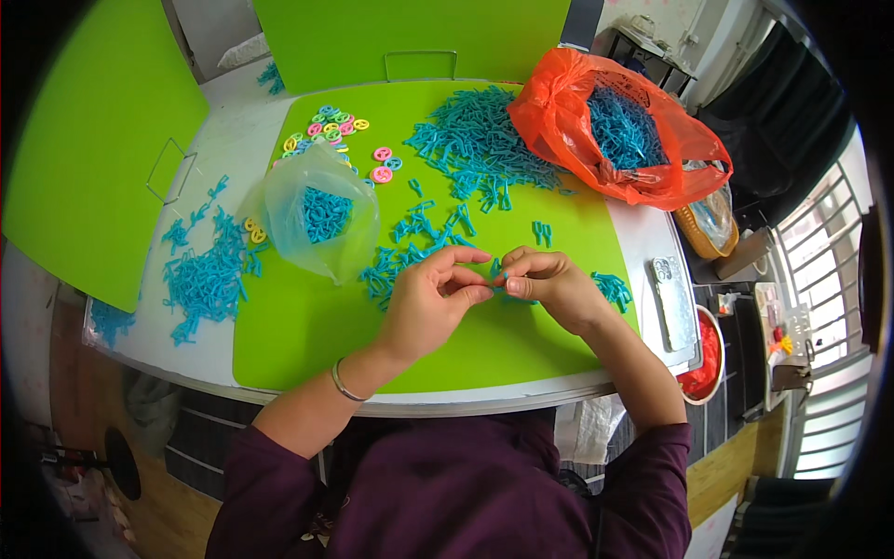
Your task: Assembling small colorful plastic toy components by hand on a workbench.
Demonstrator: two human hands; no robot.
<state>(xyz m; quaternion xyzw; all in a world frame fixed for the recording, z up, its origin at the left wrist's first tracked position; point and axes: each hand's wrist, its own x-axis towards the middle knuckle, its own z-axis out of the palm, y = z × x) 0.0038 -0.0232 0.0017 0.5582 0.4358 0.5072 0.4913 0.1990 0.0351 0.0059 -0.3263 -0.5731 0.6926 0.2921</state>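
Note:
Over the green mat [307,349], my hands meet tip to tip. With closed fingers, my right hand [551,287] pinches a small teal plastic piece [496,268]. My left hand [430,300] is curled, its thumb and fingers pressed in against the same spot; the fingers partly hide how the parts there fit together. Just beyond the left fingers spreads a loose cluster of teal pieces [410,250]. Close to the right hand lie a small teal pile [612,291] and a few pieces [542,233] side by side.
A clear bag [279,219] holds small blue parts, near pastel rings [382,174]. Behind lies a big teal heap [484,130] beside a red bag [559,102] of blue pieces. More blue pieces [209,270] lie left. At right is a phone-like object [669,303]; green panels [410,33] stand behind.

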